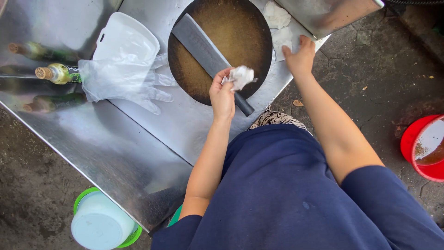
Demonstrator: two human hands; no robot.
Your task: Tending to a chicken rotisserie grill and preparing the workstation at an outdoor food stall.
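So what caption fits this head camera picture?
Left hand holds crumpled white tissue over round wooden board with steel cleaver; right hand rests on table edge.

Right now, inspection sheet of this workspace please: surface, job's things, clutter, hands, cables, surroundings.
Surface: steel table, shiny, reflective.
Job's things: cleaver lying on round wooden board; crumpled tissue.
Clutter: plastic glove, white plastic piece, corked bottle, more tissues.
Hands: left hand grips the crumpled tissue by the cleaver handle; right hand flat at table edge.
Cables: nothing seen.
Surroundings: cracked concrete floor, red basin, green-rimmed bucket.
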